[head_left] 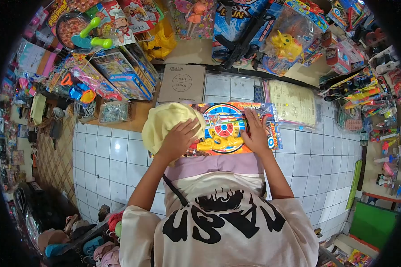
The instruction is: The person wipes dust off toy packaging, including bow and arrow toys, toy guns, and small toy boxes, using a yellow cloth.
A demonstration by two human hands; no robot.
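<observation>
A colourful packaged toy set [227, 107] lies across my lap, with a round numbered target and a yellow toy gun under clear plastic. My left hand [182, 135] presses a bunched pale yellow cloth [158, 127] onto the left part of the package, its fingers bent over the cloth. Much of that end of the package is hidden beneath the cloth. My right hand [255, 133] lies flat on the package's right part, fingers stretched out, holding nothing.
A brown wall clock box [181, 83] stands ahead, left of a stack of plastic-covered papers [292, 104]. Boxed toys [122, 75] and a bag of marbles [114, 112] sit to the left. A black toy rifle [245, 38] and hanging toys line the far side. White tiles [316, 155] surround me.
</observation>
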